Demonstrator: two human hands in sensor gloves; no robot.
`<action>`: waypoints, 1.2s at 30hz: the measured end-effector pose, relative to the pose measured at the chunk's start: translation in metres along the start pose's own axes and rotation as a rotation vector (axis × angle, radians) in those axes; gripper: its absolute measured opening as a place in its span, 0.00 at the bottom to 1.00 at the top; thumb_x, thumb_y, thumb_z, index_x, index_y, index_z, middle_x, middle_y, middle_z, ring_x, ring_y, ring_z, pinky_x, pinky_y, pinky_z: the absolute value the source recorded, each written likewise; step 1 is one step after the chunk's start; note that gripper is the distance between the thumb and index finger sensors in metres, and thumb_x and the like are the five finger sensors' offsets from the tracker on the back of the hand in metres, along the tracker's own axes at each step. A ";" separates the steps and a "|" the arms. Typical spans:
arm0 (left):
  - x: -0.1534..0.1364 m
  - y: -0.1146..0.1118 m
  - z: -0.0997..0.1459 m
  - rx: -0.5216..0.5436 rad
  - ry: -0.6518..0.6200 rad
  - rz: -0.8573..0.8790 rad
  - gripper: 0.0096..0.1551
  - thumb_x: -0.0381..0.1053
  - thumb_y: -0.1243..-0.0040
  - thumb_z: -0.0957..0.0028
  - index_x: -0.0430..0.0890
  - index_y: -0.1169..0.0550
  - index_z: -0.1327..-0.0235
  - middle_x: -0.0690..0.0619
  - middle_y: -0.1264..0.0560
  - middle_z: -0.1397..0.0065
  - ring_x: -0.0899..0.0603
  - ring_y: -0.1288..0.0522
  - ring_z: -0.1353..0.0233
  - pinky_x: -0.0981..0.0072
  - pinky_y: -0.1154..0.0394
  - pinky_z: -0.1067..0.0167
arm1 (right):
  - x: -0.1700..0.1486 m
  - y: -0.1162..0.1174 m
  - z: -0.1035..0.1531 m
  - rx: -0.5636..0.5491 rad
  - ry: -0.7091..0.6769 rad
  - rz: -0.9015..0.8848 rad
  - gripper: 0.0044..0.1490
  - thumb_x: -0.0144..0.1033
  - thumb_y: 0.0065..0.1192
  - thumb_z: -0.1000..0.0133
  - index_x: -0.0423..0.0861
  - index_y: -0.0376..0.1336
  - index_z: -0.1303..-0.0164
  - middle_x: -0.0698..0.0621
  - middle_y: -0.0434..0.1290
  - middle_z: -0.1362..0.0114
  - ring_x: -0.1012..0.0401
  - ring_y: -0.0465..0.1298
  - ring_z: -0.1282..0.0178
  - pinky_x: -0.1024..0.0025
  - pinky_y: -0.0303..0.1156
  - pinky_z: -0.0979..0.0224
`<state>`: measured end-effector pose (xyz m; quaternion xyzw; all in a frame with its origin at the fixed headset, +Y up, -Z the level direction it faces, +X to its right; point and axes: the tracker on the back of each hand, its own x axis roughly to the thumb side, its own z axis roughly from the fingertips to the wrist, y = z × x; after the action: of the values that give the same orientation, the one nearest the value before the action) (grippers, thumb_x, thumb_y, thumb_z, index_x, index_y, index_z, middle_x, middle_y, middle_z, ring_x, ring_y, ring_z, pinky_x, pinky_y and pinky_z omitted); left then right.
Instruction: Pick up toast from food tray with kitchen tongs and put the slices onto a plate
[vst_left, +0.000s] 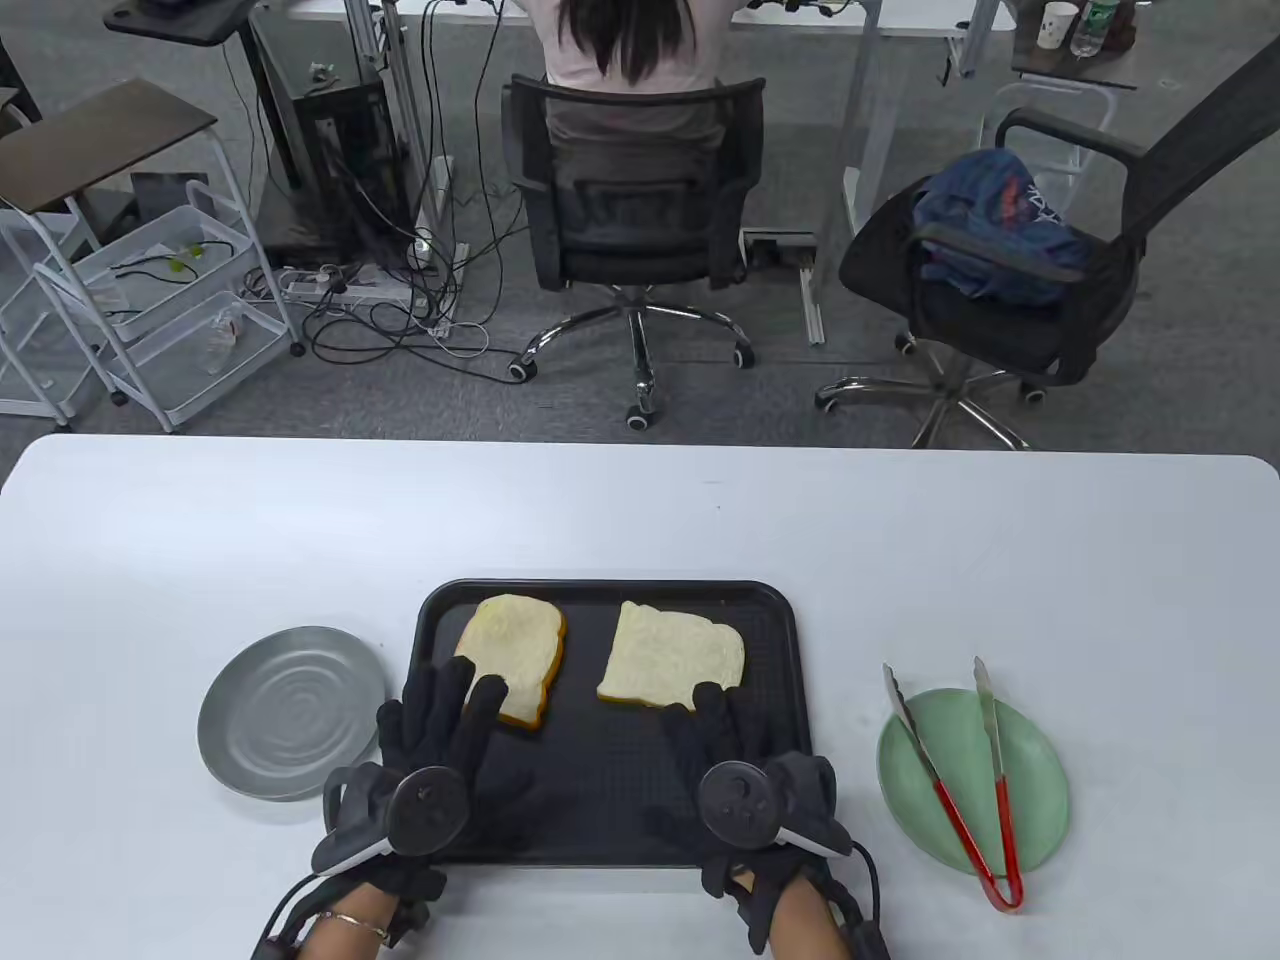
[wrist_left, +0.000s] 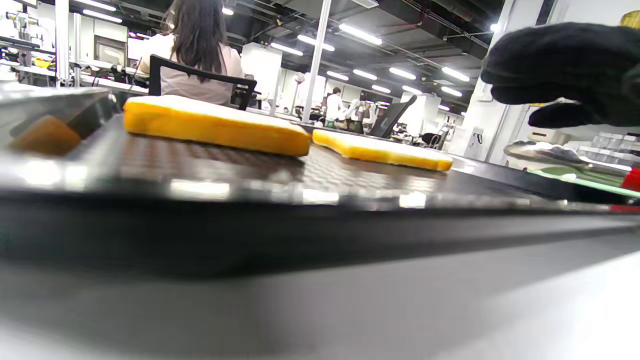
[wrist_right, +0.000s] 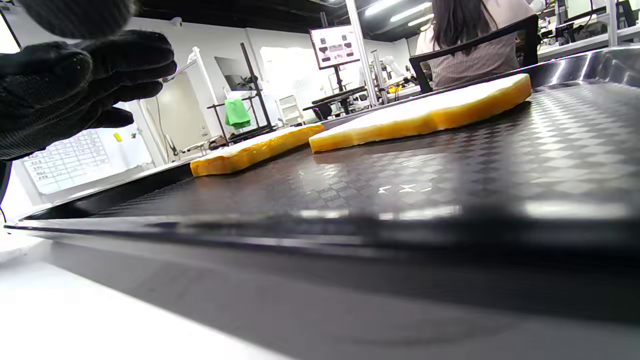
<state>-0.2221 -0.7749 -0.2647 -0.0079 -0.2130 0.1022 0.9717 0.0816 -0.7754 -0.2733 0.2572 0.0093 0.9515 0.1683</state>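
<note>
Two toast slices (vst_left: 510, 655) (vst_left: 672, 656) lie flat on the black tray (vst_left: 610, 800), my left hand (vst_left: 440, 745) and right hand (vst_left: 745, 750) both slack and holding nothing; I'd send the right to the red-handled tongs (vst_left: 960, 775) on the green plate (vst_left: 1040, 780)

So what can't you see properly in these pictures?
- Table view: the near part of the tray lies under both hands; the left hand covers a corner of the left toast.
- Table view: the wrists are cut off by the bottom edge.
- Wrist views: the tray's near rim is a blur, too close to the camera.
- Left wrist view: the tongs are cut off at the right edge.
</note>
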 end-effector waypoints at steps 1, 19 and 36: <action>0.000 0.000 0.000 -0.001 0.000 0.000 0.57 0.77 0.71 0.31 0.42 0.65 0.05 0.29 0.71 0.08 0.17 0.68 0.16 0.14 0.58 0.26 | 0.000 0.000 0.000 0.000 0.000 0.000 0.62 0.69 0.55 0.52 0.42 0.38 0.21 0.29 0.34 0.19 0.29 0.36 0.25 0.19 0.40 0.40; 0.002 0.000 -0.001 -0.012 -0.004 0.003 0.57 0.77 0.71 0.31 0.42 0.65 0.05 0.30 0.70 0.08 0.17 0.67 0.16 0.14 0.58 0.26 | 0.000 0.001 0.000 -0.001 -0.008 -0.019 0.62 0.69 0.54 0.51 0.42 0.38 0.21 0.29 0.34 0.19 0.29 0.36 0.25 0.19 0.40 0.40; 0.004 -0.001 -0.002 -0.018 -0.016 -0.001 0.57 0.77 0.71 0.31 0.42 0.66 0.05 0.30 0.70 0.08 0.17 0.67 0.15 0.14 0.57 0.26 | 0.001 0.001 0.000 0.001 -0.016 -0.023 0.62 0.69 0.54 0.51 0.42 0.37 0.21 0.29 0.33 0.20 0.29 0.35 0.25 0.19 0.40 0.40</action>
<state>-0.2171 -0.7753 -0.2643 -0.0157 -0.2216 0.1001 0.9698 0.0806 -0.7762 -0.2726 0.2649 0.0112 0.9474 0.1792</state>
